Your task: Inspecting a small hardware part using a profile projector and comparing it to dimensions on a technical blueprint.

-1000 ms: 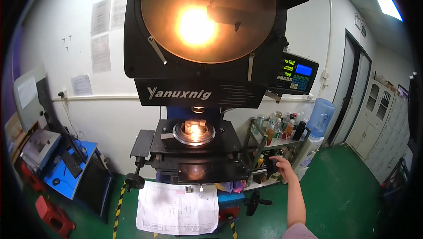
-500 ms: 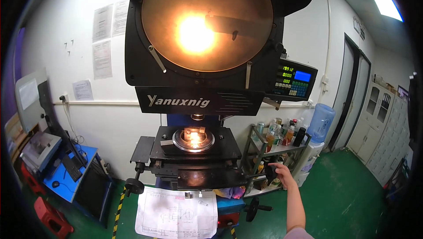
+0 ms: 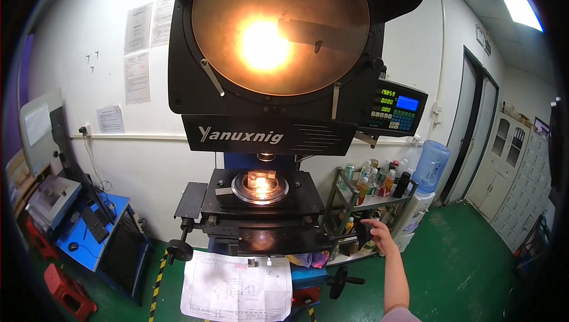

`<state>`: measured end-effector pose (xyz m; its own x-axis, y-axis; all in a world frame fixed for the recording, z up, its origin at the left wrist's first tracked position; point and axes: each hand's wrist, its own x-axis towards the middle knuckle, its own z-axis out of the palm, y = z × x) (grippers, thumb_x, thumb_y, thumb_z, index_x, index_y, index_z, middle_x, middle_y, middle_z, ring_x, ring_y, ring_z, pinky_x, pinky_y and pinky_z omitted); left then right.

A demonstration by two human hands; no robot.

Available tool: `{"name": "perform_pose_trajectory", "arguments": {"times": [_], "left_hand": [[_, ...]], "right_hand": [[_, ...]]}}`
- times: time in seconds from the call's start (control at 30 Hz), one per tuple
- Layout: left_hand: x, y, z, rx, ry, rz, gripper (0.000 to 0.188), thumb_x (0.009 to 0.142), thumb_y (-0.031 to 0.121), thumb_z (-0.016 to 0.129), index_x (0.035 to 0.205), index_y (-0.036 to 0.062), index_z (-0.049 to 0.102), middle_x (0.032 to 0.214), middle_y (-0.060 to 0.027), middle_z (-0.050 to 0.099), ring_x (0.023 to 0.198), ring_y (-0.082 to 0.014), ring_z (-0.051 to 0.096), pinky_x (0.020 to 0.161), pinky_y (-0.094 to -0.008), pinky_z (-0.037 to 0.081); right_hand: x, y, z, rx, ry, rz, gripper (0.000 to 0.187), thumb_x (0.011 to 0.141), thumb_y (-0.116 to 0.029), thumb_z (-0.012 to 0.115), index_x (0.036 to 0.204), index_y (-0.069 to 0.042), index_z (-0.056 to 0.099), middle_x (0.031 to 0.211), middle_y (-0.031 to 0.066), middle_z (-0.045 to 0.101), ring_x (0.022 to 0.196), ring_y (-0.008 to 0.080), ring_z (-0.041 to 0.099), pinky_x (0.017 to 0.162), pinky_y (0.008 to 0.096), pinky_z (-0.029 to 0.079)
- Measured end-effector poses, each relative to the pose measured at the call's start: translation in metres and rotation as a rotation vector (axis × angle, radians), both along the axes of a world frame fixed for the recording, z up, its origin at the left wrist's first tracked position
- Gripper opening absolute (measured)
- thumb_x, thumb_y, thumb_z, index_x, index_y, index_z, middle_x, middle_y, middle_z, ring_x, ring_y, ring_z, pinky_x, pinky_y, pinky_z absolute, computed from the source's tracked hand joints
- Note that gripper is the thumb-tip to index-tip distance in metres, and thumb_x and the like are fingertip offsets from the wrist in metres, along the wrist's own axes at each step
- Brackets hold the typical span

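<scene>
My right hand [image 3: 380,236] grips a black handwheel [image 3: 363,235] at the right end of the stage of an optical profile projector. My left hand is out of view. On the projector's black stage [image 3: 308,194], a small metal part [image 3: 261,175] rests over the brightly lit round glass insert. Above hangs the lens [image 3: 266,157]. The large round screen [image 3: 237,2] glows with a hot spot and shows a dark shadow of the part at its right. Beside it, a digital readout [image 3: 398,107] shows green figures.
A paper drawing [image 3: 237,289] hangs below the stage, next to a colourful cloth [image 3: 311,260]. Another handwheel [image 3: 180,251] sits at left, and a crank wheel [image 3: 339,282] lower right. A shelf of bottles [image 3: 379,200] and a water dispenser [image 3: 415,215] stand at right; a blue desk [image 3: 89,245] at left.
The top line of the readout has changed to a lower figure. My right hand stays on the handwheel, and the view has shifted very slightly.
</scene>
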<state>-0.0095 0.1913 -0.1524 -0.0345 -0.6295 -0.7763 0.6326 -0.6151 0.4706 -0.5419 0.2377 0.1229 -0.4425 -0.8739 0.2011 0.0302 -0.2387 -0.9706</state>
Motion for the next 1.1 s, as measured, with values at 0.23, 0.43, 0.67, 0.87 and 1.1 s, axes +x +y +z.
{"name": "perform_pose_trajectory", "arguments": {"times": [0.23, 0.43, 0.67, 0.87, 1.1], "left_hand": [[0.002, -0.002, -0.008, -0.015, 0.019, 0.013, 0.018, 0.070, 0.018, 0.041, 0.052, 0.0155, 0.042, 0.040, 0.0032, 0.037, 0.033, -0.0106, 0.034, 0.031, -0.0233, 0.026], [0.002, -0.003, -0.012, -0.024, 0.035, 0.031, 0.017, 0.069, 0.018, 0.042, 0.052, 0.0155, 0.042, 0.041, 0.0033, 0.038, 0.033, -0.0106, 0.034, 0.031, -0.0232, 0.027], [0.001, -0.003, -0.007, -0.021, 0.055, 0.019, 0.020, 0.070, 0.017, 0.045, 0.050, 0.0165, 0.040, 0.040, 0.0041, 0.037, 0.032, -0.0096, 0.033, 0.030, -0.0223, 0.025], [0.000, -0.002, -0.003, -0.026, 0.054, 0.034, 0.023, 0.070, 0.017, 0.049, 0.049, 0.0179, 0.038, 0.040, 0.0052, 0.035, 0.032, -0.0090, 0.032, 0.030, -0.0225, 0.024], [0.000, -0.003, -0.010, -0.024, 0.051, 0.039, 0.020, 0.070, 0.014, 0.045, 0.051, 0.0175, 0.039, 0.042, 0.0050, 0.035, 0.032, -0.0088, 0.032, 0.029, -0.0221, 0.023]], "right_hand": [[0.003, 0.001, 0.004, -0.024, 0.007, 0.013, 0.048, 0.058, -0.013, 0.052, 0.104, 0.001, 0.047, 0.095, 0.0079, 0.051, 0.087, 0.0153, 0.050, 0.076, 0.0245, 0.040], [0.007, 0.001, 0.006, -0.028, 0.018, -0.007, 0.050, 0.056, -0.013, 0.053, 0.104, 0.001, 0.047, 0.095, 0.0072, 0.051, 0.088, 0.0147, 0.049, 0.077, 0.0226, 0.038], [0.005, 0.001, 0.003, -0.010, -0.001, -0.046, 0.048, 0.057, -0.015, 0.053, 0.102, 0.001, 0.048, 0.092, 0.0065, 0.051, 0.087, 0.0145, 0.049, 0.077, 0.0227, 0.038], [0.002, 0.000, 0.001, 0.027, -0.002, -0.076, 0.048, 0.058, -0.018, 0.054, 0.102, 0.002, 0.048, 0.091, 0.0067, 0.052, 0.086, 0.0147, 0.050, 0.077, 0.0237, 0.038], [0.003, 0.000, 0.002, -0.003, 0.011, -0.011, 0.048, 0.059, -0.019, 0.053, 0.101, 0.003, 0.048, 0.091, 0.0072, 0.052, 0.085, 0.0148, 0.050, 0.077, 0.0243, 0.038]]}}
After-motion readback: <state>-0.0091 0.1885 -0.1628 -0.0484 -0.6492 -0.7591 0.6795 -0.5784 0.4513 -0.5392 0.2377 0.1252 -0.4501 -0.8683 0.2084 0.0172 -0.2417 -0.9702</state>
